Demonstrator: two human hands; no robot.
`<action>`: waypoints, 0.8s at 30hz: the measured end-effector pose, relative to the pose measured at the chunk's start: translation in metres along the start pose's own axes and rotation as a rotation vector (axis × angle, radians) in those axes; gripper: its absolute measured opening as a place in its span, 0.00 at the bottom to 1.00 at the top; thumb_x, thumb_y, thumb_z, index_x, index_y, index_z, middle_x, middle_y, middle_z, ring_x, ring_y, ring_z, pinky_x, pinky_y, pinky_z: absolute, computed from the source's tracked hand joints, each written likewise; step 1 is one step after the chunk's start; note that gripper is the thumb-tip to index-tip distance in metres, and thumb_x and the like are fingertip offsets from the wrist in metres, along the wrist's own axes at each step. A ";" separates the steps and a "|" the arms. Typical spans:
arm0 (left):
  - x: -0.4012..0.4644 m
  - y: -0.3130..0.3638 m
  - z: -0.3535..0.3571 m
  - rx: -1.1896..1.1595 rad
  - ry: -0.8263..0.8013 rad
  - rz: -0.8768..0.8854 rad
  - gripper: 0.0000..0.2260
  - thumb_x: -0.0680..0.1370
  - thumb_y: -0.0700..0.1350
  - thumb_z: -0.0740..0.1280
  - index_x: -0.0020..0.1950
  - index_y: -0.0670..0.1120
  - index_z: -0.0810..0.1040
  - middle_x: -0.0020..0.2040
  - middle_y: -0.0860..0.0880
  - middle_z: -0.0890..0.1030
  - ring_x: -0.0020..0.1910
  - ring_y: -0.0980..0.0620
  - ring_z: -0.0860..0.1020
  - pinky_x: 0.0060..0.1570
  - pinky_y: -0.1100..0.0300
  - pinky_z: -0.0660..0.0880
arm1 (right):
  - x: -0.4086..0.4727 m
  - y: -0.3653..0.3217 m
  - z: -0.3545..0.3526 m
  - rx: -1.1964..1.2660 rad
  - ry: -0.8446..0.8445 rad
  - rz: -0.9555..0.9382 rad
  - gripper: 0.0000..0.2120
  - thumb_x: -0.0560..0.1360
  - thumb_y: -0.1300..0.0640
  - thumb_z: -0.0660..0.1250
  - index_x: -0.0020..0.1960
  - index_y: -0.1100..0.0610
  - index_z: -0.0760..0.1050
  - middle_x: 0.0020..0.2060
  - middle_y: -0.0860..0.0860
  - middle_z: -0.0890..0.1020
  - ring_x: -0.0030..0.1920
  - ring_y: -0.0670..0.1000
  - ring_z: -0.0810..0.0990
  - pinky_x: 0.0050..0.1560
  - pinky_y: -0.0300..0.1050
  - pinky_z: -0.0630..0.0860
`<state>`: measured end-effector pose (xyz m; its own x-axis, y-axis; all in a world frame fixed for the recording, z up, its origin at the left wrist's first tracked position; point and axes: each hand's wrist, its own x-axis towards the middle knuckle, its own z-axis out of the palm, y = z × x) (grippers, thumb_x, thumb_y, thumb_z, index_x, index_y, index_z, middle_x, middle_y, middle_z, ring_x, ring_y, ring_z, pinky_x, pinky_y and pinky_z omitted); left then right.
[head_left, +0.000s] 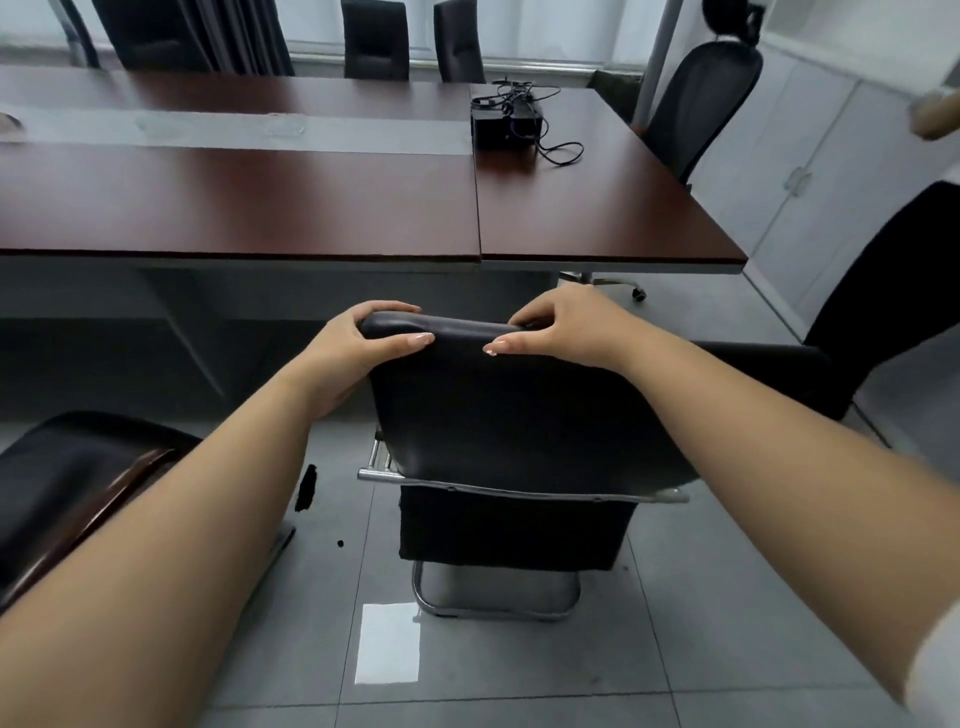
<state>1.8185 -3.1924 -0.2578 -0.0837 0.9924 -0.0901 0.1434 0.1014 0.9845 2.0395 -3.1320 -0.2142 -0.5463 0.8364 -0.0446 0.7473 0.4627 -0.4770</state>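
A black leather chair (519, 415) with a chrome frame stands in front of me, its back facing me. My left hand (358, 345) grips the left end of the backrest's top edge, thumb on the near side and fingers curled over the far side. My right hand (561, 325) grips the right end of the same edge in the same way. The chair's seat is hidden behind the backrest. It stands a short way back from the long dark-red table (311, 208).
Another black chair (78, 478) stands at my lower left and one more black chair (883, 301) at the right. A black box with cables (506, 122) lies on the table. More chairs line the far side. White cabinets (810, 171) fill the right wall. Grey tiled floor lies underfoot.
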 end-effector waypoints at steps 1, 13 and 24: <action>-0.002 0.000 -0.002 0.062 0.022 0.023 0.18 0.63 0.48 0.75 0.52 0.54 0.78 0.52 0.53 0.78 0.53 0.54 0.77 0.54 0.60 0.75 | -0.004 0.000 -0.002 -0.002 -0.018 0.001 0.24 0.68 0.37 0.68 0.56 0.52 0.80 0.37 0.39 0.77 0.40 0.41 0.74 0.37 0.32 0.66; -0.003 0.043 0.014 0.826 -0.108 0.079 0.28 0.67 0.57 0.74 0.64 0.51 0.75 0.57 0.54 0.76 0.56 0.55 0.72 0.57 0.62 0.68 | -0.054 0.044 -0.020 -0.211 0.043 0.252 0.31 0.66 0.32 0.64 0.64 0.45 0.72 0.64 0.45 0.74 0.70 0.50 0.66 0.71 0.63 0.37; -0.046 0.032 0.034 0.873 0.055 0.131 0.25 0.69 0.54 0.73 0.62 0.46 0.76 0.59 0.49 0.78 0.58 0.51 0.73 0.53 0.62 0.67 | -0.074 0.046 -0.010 -0.168 0.090 0.188 0.27 0.67 0.33 0.66 0.61 0.45 0.74 0.58 0.46 0.78 0.64 0.50 0.71 0.64 0.50 0.59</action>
<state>1.8601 -3.2327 -0.2271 -0.0573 0.9973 0.0451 0.8552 0.0258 0.5176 2.1179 -3.1695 -0.2240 -0.3614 0.9317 -0.0367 0.8889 0.3324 -0.3151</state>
